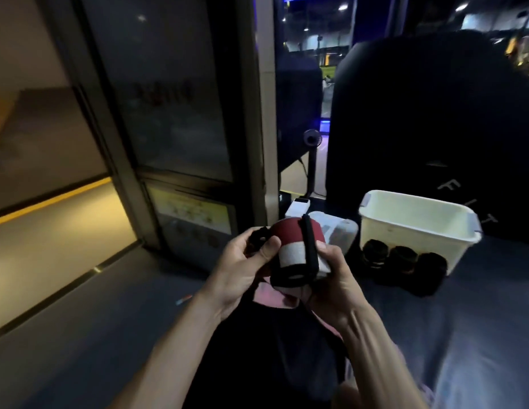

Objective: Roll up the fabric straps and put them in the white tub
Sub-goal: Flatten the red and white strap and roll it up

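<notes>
Both hands, left hand (245,261) and right hand (331,278), grip a nearly wound red-and-white strap roll (292,252) near the chest; three dark rolls (402,259) apparently sit in the white tub (416,219); this roll remains to be placed.

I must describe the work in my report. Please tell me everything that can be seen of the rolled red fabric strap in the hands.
The rolled red fabric strap is a thick soft cylinder, dark red with a white band and black edging. A narrow black strip crosses it lengthwise. Both hands hold it in the air: the left hand grips its left side, the right hand its right side. It is left of the white plastic tub, not touching it.
</notes>
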Action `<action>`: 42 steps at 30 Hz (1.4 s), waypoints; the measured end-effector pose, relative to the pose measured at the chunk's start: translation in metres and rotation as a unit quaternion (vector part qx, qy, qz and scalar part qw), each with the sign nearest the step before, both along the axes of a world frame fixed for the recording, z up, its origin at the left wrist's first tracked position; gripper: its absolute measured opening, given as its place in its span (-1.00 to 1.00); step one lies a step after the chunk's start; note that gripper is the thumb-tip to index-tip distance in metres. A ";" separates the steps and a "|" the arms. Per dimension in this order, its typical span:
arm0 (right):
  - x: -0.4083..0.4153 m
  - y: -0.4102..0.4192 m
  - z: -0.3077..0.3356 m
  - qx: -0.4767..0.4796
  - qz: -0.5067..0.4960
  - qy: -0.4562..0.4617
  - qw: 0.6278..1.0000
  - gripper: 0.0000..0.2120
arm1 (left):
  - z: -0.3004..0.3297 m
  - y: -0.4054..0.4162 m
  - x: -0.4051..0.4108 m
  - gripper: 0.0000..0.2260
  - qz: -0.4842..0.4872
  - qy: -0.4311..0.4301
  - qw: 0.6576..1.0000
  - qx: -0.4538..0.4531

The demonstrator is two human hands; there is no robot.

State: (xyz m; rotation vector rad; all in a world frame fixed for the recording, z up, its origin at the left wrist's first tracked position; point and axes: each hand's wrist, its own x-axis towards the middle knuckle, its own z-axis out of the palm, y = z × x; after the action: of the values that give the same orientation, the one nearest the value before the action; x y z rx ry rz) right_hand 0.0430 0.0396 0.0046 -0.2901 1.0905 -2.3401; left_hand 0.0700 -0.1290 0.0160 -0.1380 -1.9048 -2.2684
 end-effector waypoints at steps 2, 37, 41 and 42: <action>-0.006 -0.010 -0.008 0.013 0.014 -0.005 1.000 0.00 | -0.005 -0.014 0.001 -0.35 0.020 -0.006 1.000 -0.009; -0.003 -0.028 -0.060 0.345 -0.178 0.302 0.871 -0.55 | -0.044 -0.049 0.002 -0.77 0.128 0.003 0.981 -0.147; -0.007 -0.023 -0.063 0.321 -0.171 0.239 0.900 -0.55 | -0.028 -0.064 0.006 -0.74 0.114 -0.020 0.992 -0.048; -0.008 -0.021 -0.062 0.315 -0.164 0.228 0.906 -0.56 | -0.023 -0.067 0.007 -0.76 0.094 -0.034 0.995 0.004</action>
State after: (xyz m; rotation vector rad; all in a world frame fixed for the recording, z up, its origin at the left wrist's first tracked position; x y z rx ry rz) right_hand 0.0351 0.0183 -0.0577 -0.4433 2.1988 -2.0754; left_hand 0.0774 -0.1955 -0.0067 0.1162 -1.8538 -2.1810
